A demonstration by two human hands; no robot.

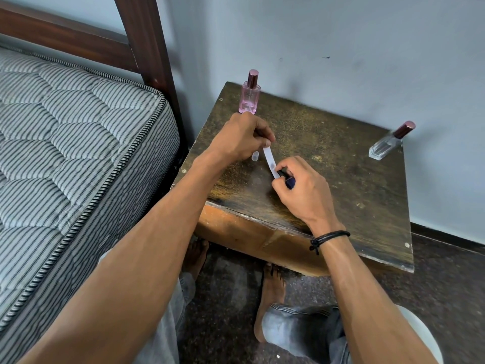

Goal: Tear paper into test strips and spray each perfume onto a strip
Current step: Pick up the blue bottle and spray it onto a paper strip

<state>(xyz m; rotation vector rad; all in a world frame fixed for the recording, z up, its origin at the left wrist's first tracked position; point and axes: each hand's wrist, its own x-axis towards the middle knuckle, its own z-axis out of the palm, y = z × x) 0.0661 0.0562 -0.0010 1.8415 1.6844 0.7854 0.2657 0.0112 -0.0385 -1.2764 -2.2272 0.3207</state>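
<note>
Left grip (241, 137) clamped on strip (270, 160), right grip (301, 189) clamped on sprayer (289, 181), over worn table (346, 185)

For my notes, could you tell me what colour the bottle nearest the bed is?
The bottle is pink, seen best in the head view.

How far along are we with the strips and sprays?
Done: one paper strip torn, with a grey, damp-looking spot. In hand: left hand pinches its top, right hand grips a small dark bottle at its lower end; a clear cap lies on the table. Remaining: the pink bottle and clear bottle stand capped.
</note>
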